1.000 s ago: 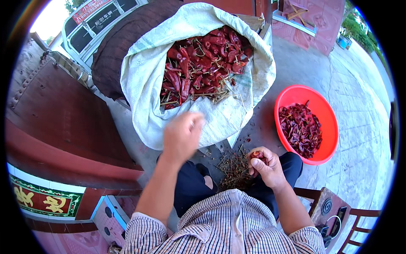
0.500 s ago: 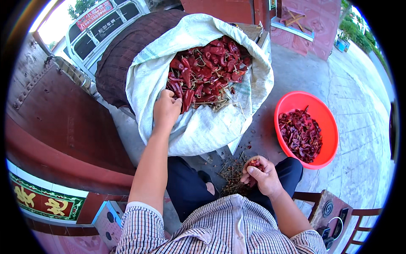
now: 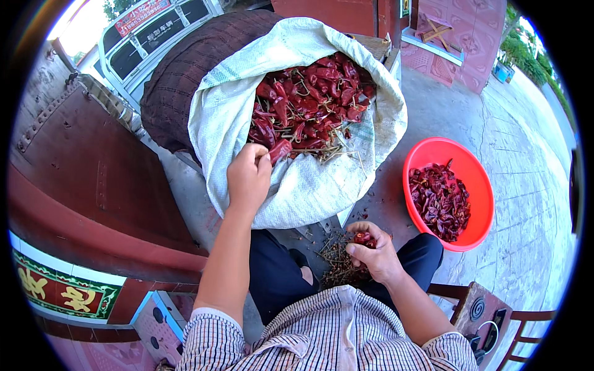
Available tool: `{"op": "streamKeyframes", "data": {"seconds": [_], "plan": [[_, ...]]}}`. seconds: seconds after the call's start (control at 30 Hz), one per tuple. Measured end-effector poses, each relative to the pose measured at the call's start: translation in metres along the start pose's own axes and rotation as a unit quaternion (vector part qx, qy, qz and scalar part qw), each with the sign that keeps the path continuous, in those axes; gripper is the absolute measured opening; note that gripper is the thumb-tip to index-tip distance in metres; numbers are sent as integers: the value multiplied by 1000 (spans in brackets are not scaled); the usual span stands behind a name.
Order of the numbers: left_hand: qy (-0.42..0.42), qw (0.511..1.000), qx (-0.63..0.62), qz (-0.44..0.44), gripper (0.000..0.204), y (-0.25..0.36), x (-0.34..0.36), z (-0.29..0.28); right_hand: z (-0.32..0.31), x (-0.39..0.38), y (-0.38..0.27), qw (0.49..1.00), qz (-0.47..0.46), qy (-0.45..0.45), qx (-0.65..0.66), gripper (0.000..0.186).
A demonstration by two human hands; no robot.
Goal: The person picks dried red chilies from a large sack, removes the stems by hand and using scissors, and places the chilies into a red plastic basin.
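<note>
My left hand (image 3: 247,176) pinches a dried red pepper (image 3: 279,150) at the lower left edge of the pile (image 3: 312,99) inside an open white woven sack (image 3: 309,198). My right hand (image 3: 374,256) is closed around red pepper pieces (image 3: 365,238) above scattered stems and bits (image 3: 331,260) on the ground between my knees. To the right stands a red plastic basin (image 3: 479,195) holding dark red pepper pieces (image 3: 439,201).
A dark bulging sack (image 3: 167,105) lies behind the white one. A maroon metal panel (image 3: 93,173) fills the left, with a white vehicle (image 3: 148,43) behind. A stool or small table with a coil (image 3: 476,309) and a chair (image 3: 526,334) stand at lower right, on concrete (image 3: 520,185).
My left hand moved up to the peppers in the sack, then slightly down and right with one between its fingers. My right hand stayed closed on pieces, shifting slightly.
</note>
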State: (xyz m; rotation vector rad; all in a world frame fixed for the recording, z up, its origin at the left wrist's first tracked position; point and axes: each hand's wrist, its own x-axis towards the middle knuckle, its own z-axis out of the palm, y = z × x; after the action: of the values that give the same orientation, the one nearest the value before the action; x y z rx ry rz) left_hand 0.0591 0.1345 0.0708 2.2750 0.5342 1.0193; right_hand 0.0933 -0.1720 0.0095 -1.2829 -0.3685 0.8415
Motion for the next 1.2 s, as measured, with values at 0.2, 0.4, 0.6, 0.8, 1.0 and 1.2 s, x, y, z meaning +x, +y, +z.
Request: {"op": "streamKeyframes", "data": {"seconds": [0.2, 0.4, 0.6, 0.8, 1.0, 1.2], "plan": [[3, 915, -373, -157, 11, 40, -86, 5, 32, 34, -22, 999, -46, 15, 20, 47], [-131, 887, -429, -111, 19, 26, -151, 24, 34, 43, -23, 995, -86, -46, 25, 28], [-257, 889, -378, -1, 26, 34, -118, 11, 22, 28, -32, 981, -103, -118, -113, 15], [-316, 867, -385, -12, 16, 41, -112, 5, 21, 20, -36, 985, 60, -162, 0, 22], [-256, 825, -500, -66, 19, 45, -130, 21, 20, 19, -16, 981, 27, -176, 73, 22], [-173, 597, -724, -301, 21, 43, -137, 33, 27, 9, -20, 951, -175, -233, -102, 15]]}}
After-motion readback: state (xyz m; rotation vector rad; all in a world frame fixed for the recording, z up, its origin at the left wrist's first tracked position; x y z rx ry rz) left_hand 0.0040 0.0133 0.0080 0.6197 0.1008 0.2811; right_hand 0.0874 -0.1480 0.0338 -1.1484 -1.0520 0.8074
